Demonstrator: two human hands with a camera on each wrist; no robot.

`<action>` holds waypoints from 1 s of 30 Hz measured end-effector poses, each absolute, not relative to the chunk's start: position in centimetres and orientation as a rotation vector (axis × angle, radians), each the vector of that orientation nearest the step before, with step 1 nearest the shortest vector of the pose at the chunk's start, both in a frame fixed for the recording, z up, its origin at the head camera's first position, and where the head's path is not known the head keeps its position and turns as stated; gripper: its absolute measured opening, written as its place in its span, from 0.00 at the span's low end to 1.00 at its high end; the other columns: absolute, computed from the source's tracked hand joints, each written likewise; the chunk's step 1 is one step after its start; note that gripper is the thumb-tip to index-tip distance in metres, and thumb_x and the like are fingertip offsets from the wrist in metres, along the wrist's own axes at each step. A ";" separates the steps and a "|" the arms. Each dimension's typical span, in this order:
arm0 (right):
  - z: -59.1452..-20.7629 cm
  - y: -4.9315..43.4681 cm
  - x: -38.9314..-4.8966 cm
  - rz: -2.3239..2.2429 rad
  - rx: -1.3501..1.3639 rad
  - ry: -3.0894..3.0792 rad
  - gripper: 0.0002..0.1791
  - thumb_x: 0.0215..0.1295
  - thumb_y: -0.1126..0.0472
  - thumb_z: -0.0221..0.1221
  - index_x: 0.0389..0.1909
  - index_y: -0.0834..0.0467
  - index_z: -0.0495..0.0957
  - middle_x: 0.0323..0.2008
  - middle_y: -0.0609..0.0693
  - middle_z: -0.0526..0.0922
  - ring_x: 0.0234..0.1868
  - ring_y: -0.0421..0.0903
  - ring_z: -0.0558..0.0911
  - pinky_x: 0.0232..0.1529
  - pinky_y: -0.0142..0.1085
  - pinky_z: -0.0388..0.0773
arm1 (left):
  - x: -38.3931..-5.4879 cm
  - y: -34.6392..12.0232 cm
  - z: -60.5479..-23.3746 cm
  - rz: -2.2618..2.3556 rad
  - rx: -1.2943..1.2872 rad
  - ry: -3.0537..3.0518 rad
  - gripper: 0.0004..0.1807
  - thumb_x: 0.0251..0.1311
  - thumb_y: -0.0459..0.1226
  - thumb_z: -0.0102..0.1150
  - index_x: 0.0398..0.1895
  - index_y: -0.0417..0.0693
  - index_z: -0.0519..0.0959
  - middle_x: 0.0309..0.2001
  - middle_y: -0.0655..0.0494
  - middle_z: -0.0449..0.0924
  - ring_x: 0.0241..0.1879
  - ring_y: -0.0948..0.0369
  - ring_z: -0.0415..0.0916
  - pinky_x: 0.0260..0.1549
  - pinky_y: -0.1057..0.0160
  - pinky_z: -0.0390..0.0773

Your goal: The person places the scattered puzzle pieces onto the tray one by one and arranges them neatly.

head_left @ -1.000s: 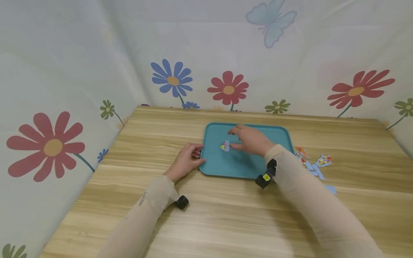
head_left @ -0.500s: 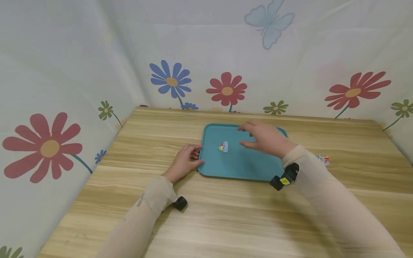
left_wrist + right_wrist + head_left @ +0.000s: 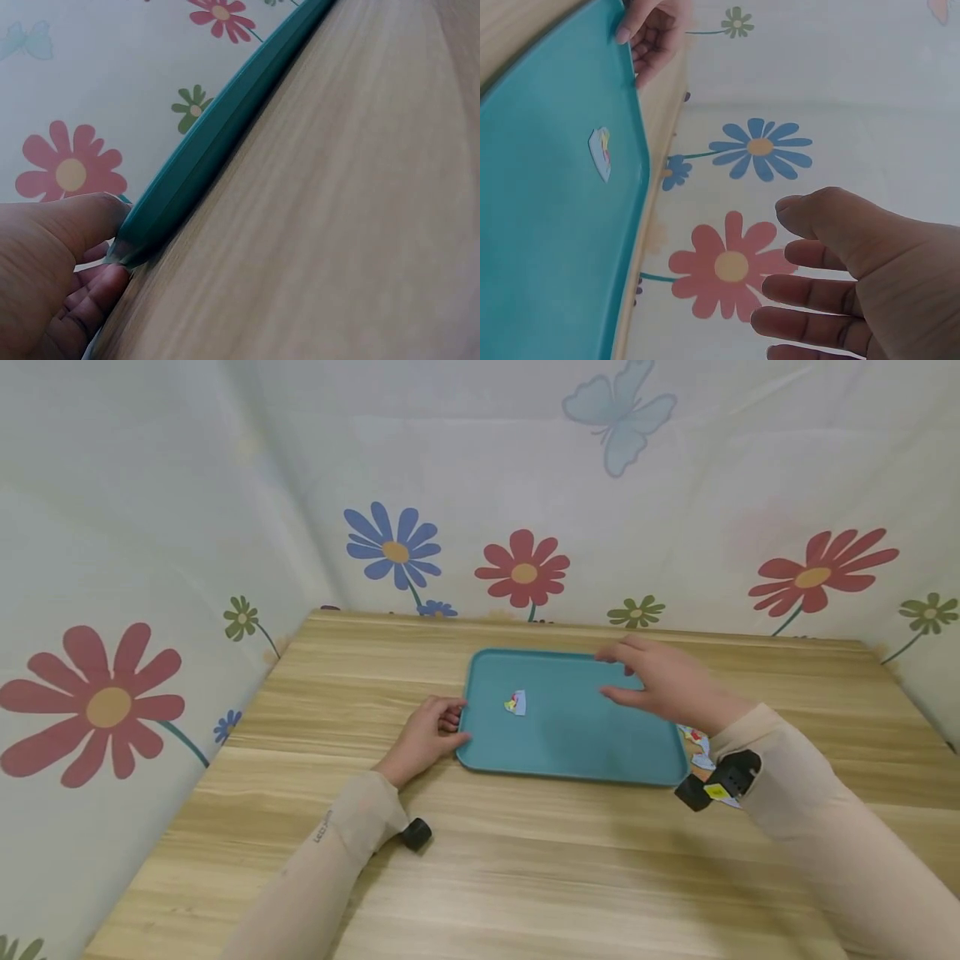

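Note:
A teal tray (image 3: 570, 747) lies flat on the wooden table. My left hand (image 3: 422, 740) holds its left edge; in the left wrist view, the thumb and curled fingers meet at the tray's corner (image 3: 196, 165). One small torn-looking paper piece (image 3: 516, 702), light blue with yellow and red print, lies on the left half of the tray. Above the tray's right side hovers my right hand (image 3: 670, 687), its fingers spread and relaxed with nothing between them. The right wrist view shows that hand (image 3: 840, 277) apart from the tray, thumb away from the fingers.
More paper pieces (image 3: 697, 743) lie just beyond the tray's right edge, partly hidden by my right wrist and its strapped camera (image 3: 720, 781). A flower-printed cloth (image 3: 450, 460) hangs behind and to the left of the table (image 3: 510, 868).
My right hand has moved to the right, from beside the paper piece to over the tray's right side. The left hand keeps its hold on the edge; the paper piece stays on the tray.

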State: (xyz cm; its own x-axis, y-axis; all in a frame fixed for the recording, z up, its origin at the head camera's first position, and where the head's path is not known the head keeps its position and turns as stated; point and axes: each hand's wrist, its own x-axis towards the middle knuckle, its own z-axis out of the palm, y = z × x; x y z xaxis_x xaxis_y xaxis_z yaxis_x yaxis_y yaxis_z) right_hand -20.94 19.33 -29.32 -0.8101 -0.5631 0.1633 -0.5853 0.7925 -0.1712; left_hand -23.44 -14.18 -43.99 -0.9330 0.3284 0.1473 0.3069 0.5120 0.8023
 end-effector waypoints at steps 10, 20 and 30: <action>-29.4 22.3 -19.8 0.307 0.897 -2.867 0.21 0.61 0.55 0.64 0.53 0.59 0.76 0.49 0.56 0.80 0.39 0.48 0.80 0.38 0.44 0.80 | -23.4 -14.0 -43.8 1.419 0.565 2.713 0.28 0.55 0.30 0.66 0.60 0.33 0.72 0.47 0.41 0.72 0.44 0.52 0.76 0.48 0.57 0.80; -30.4 24.6 -18.5 0.257 0.869 -2.857 0.19 0.58 0.57 0.66 0.48 0.60 0.79 0.44 0.55 0.81 0.36 0.47 0.81 0.35 0.41 0.81 | -23.1 -14.2 -43.8 1.402 0.568 2.727 0.28 0.55 0.31 0.66 0.60 0.33 0.71 0.47 0.42 0.72 0.44 0.53 0.76 0.47 0.62 0.81; -32.3 26.9 -17.6 0.215 0.814 -2.897 0.17 0.56 0.58 0.67 0.44 0.61 0.81 0.39 0.53 0.82 0.34 0.45 0.79 0.34 0.40 0.79 | -23.1 -14.1 -43.6 1.414 0.564 2.718 0.28 0.55 0.30 0.66 0.60 0.32 0.71 0.46 0.40 0.72 0.44 0.52 0.77 0.47 0.60 0.81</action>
State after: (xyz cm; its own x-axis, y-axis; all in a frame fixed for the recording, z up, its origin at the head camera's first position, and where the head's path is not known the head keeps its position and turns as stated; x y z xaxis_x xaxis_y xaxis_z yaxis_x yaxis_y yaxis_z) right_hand -17.56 26.93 -32.31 -0.8472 -0.5073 0.1576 -0.5250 0.8449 -0.1028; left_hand -23.08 -14.11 -43.60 -0.9342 0.3277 0.1413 0.3037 0.5224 0.7968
